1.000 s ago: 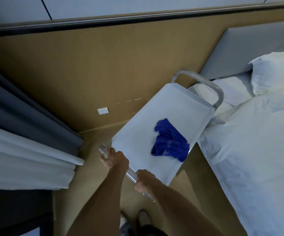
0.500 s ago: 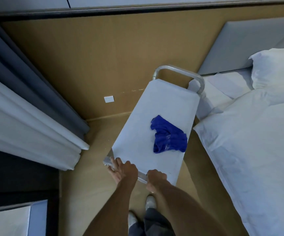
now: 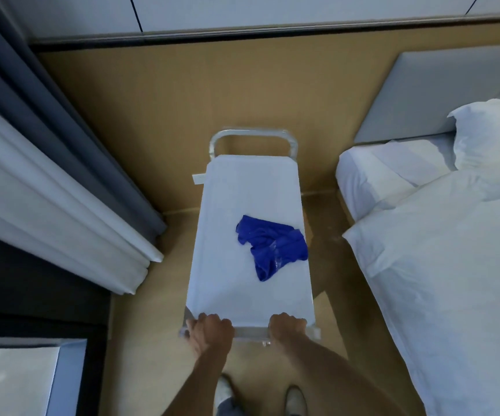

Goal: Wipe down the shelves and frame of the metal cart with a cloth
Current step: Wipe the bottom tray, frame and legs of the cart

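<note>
Here both hands [image 3: 250, 327] grip the cart's near handle [image 3: 251, 332], cloth [image 3: 272, 247] seemingly crumpled on top.

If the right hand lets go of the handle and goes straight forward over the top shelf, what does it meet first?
Most likely the crumpled blue cloth, lying on the cart's white top shelf ahead of the right hand. Bare shelf lies between; heights are hard to judge.

Both hands, left hand [image 3: 211, 328] and right hand [image 3: 287, 325], around cart handle [image 3: 251, 332]; blue cloth [image 3: 272, 247] on top shelf [image 3: 242, 199].
</note>
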The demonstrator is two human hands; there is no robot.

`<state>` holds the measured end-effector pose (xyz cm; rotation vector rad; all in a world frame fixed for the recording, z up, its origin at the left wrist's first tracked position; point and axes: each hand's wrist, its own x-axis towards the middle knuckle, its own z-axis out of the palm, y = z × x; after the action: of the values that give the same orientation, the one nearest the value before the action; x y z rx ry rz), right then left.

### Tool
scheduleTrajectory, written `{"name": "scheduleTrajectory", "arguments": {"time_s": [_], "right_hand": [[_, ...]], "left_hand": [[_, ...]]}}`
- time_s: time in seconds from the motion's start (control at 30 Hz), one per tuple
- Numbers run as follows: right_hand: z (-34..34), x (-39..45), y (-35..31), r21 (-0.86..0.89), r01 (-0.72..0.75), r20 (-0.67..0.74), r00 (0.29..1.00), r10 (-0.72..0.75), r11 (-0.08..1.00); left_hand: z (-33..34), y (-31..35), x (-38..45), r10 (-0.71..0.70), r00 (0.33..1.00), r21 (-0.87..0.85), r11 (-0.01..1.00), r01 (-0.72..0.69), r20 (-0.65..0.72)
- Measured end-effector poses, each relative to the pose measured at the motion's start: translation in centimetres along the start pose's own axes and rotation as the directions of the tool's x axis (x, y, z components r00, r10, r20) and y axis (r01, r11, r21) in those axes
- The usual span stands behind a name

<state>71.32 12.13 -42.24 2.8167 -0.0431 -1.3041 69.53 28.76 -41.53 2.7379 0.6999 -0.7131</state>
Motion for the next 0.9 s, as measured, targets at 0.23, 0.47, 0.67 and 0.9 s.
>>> {"name": "scheduleTrajectory", "arguments": {"time_s": [0.23, 0.47, 0.67, 0.9], "right_hand": [[-1.8, 0.1, 10.1, -0.075, -0.153, -0.144, 0.98, 0.141, 0.985], [-6.4, 1.9, 16.5, 0.251, -0.06, -0.381, 0.912, 0.155, 0.966], [-5.6, 2.6, 15.2, 0.061, -0.001, -0.325, 0.945, 0.021, 0.998], [-2.7, 7.6, 12.5, 0.117, -0.005, -0.127, 0.992, 0.019, 0.993]], "left_hand": [[5.4, 6.4, -7.6, -0.044, 0.999, -0.328, 0.944, 0.034, -0.025], [7.4, 13.9, -10.8, 0.137, 0.99, -0.601, 0.79, -0.125, -0.026], [5.8, 12.8, -6.6, 0.07, 0.998, -0.433, 0.899, -0.063, 0.001], [3.4, 8.3, 1.7, -0.09, 0.992, -0.256, 0.96, 0.111, 0.091]]}}
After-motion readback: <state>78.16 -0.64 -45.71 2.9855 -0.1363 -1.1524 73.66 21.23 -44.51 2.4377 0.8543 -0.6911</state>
